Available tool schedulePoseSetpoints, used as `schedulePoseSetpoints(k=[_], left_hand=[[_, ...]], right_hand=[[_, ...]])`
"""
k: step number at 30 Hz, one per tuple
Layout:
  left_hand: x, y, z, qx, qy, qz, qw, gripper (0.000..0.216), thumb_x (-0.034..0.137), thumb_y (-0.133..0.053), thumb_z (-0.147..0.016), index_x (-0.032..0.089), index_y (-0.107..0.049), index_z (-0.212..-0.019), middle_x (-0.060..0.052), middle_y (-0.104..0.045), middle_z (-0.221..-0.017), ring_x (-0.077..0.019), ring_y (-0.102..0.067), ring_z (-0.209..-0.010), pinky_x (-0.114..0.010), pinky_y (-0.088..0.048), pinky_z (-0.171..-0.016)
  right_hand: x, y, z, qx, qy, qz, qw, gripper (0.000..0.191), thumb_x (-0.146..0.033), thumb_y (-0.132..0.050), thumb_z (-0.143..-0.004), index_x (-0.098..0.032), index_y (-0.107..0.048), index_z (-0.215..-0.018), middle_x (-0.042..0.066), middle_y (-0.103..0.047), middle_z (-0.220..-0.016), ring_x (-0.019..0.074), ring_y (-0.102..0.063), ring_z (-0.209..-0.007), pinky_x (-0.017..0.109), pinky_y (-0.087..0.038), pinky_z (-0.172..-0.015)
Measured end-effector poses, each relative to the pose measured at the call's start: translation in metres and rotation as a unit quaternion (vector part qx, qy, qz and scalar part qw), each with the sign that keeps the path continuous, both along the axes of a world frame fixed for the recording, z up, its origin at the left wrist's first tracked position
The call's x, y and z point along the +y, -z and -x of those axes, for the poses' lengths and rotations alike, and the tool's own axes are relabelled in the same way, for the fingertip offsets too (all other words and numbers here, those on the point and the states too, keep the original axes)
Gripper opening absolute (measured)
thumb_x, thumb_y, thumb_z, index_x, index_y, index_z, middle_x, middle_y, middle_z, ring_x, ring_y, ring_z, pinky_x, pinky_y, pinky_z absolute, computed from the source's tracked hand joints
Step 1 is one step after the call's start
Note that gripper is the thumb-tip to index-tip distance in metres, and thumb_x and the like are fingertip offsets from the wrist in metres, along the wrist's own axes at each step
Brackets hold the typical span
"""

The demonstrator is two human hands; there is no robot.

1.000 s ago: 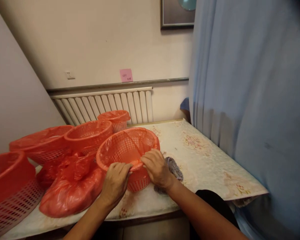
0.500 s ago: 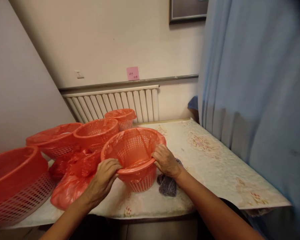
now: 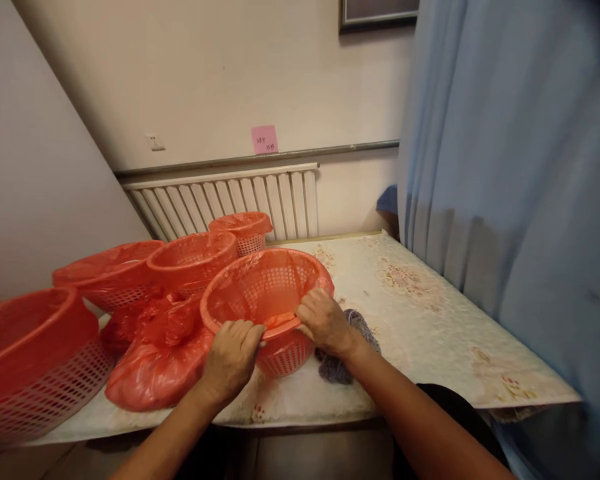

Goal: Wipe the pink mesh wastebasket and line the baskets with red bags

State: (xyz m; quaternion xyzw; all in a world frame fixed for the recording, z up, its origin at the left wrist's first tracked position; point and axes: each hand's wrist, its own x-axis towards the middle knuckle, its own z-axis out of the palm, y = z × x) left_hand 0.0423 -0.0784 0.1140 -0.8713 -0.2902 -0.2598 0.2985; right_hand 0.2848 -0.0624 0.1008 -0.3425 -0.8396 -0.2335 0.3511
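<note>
Both hands are on the near rim of a red mesh basket (image 3: pixel 267 293) that sits tilted toward the person near the front edge of the worktop (image 3: pixel 420 320). The left hand (image 3: pixel 231 358) curls over the rim with its fingers closed on the edge of the thin red plastic liner (image 3: pixel 240 303) that lines the basket; the right hand (image 3: pixel 325 322) grips the rim just beside it, fingers folded around the liner edge too. The 2 hands are close together with a short stretch of rim between them. A grey cloth (image 3: pixel 347 347) lies on the worktop, touching the right wrist and just beside the basket's base. To the left, a bundle of red plastic bags (image 3: pixel 155 363) rests against the basket. Behind it stand 3 more lined red baskets: a wide one (image 3: pixel 107 273), a middle one (image 3: pixel 193 257) and a small one (image 3: pixel 243 230) nearest the white radiator (image 3: pixel 220 200). A large red basket (image 3: pixel 30 360) fills the near left corner. A blue curtain (image 3: pixel 510 200) hangs along the right side, and a pink note (image 3: pixel 264 139) is stuck on the wall.
</note>
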Motion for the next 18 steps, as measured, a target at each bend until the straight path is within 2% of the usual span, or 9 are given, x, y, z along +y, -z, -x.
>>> schedulePoseSetpoints(k=[5,9,13,15,18], left_hand=[[0.017,-0.005,0.029,-0.018,0.057,0.038,0.997,0.017,0.015,-0.039,-0.096,0.013,-0.054,-0.090,-0.006,-0.054,-0.075,-0.0214,-0.045,-0.071,-0.037,-0.039,-0.068],[0.016,-0.010,0.043,-0.032,0.069,0.099,0.992,0.017,0.020,-0.037,-0.097,0.014,-0.054,-0.100,-0.008,-0.058,-0.087,-0.0242,-0.051,-0.086,-0.042,-0.041,-0.082],[-0.001,-0.008,0.032,-0.062,0.064,0.099,0.991,0.029,0.025,-0.045,-0.097,0.015,-0.048,-0.123,-0.013,-0.059,-0.110,-0.0270,-0.051,-0.107,-0.046,-0.038,-0.096],[-0.009,-0.006,0.019,-0.086,0.070,0.103,0.988,0.034,0.024,-0.048,-0.096,0.015,-0.045,-0.129,-0.013,-0.059,-0.112,-0.0255,-0.051,-0.107,-0.043,-0.040,-0.095],[-0.013,-0.002,0.000,-0.114,0.082,0.112,0.984,0.032,0.021,-0.050,-0.095,0.016,-0.046,-0.126,-0.010,-0.063,-0.108,-0.0223,-0.055,-0.100,-0.038,-0.042,-0.090]], right_hand=[[0.017,0.006,-0.024,0.056,-0.031,0.034,0.997,0.016,-0.034,-0.046,-0.095,-0.020,-0.053,-0.092,0.005,-0.055,-0.088,0.0223,-0.046,-0.091,0.044,-0.037,-0.095],[0.015,0.008,-0.019,0.087,-0.024,0.037,0.995,0.011,-0.031,-0.049,-0.093,-0.021,-0.053,-0.092,0.006,-0.054,-0.092,0.0228,-0.046,-0.093,0.048,-0.037,-0.100],[0.007,0.006,-0.008,0.087,0.002,0.025,0.996,0.006,-0.026,-0.051,-0.091,-0.021,-0.054,-0.089,0.006,-0.052,-0.088,0.0233,-0.044,-0.092,0.049,-0.038,-0.100],[0.002,0.005,-0.005,0.085,0.014,0.026,0.996,0.003,-0.023,-0.052,-0.089,-0.020,-0.054,-0.088,0.006,-0.052,-0.087,0.0231,-0.044,-0.091,0.048,-0.038,-0.101],[-0.004,0.004,-0.002,0.088,0.019,0.033,0.995,0.002,-0.020,-0.052,-0.088,-0.020,-0.054,-0.088,0.006,-0.052,-0.087,0.0230,-0.044,-0.091,0.049,-0.037,-0.103]])
